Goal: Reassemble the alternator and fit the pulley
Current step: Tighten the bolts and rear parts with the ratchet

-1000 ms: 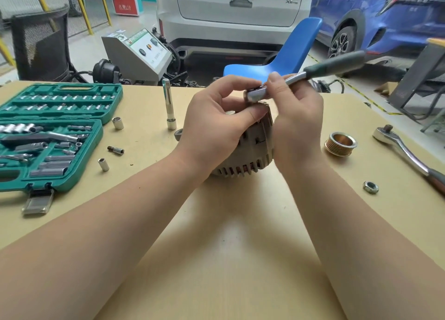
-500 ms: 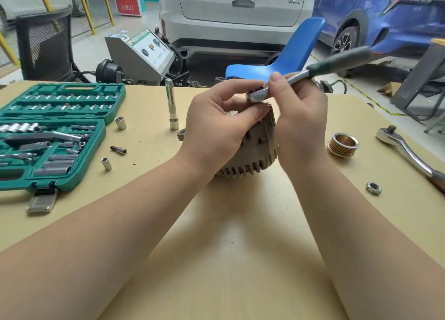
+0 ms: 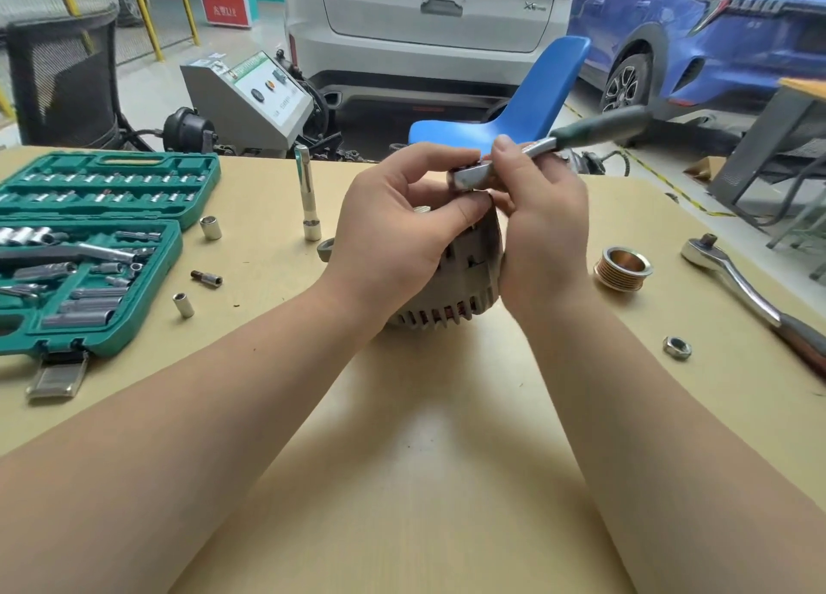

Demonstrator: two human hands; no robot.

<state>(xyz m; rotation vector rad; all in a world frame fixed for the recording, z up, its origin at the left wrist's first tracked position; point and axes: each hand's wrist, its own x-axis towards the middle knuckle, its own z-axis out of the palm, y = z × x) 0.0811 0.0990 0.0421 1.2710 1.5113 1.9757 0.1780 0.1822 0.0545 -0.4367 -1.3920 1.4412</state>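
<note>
The grey finned alternator (image 3: 451, 298) stands on the table (image 3: 402, 481) in the middle, largely hidden by both hands. My left hand (image 3: 393, 240) curls over its top left, with thumb and fingers pinching around the head of a small ratchet (image 3: 474, 176). My right hand (image 3: 541, 231) grips the same ratchet just behind its head; its dark green handle (image 3: 603, 128) points up to the right. A copper-coloured grooved pulley (image 3: 622, 267) lies to the right, and a hex nut (image 3: 677, 348) lies nearer the front right.
An open green socket case (image 3: 89, 244) fills the left side. Loose sockets (image 3: 210, 227), a bit (image 3: 206, 277) and an upright extension bar (image 3: 307, 193) stand between case and alternator. A larger ratchet (image 3: 751, 294) lies at the right edge. A blue chair (image 3: 527, 106) and cars stand beyond.
Both hands and the small ratchet stay on top of the alternator with only slight shifts; the ratchet handle has swung a little. Nothing on the table has moved.
</note>
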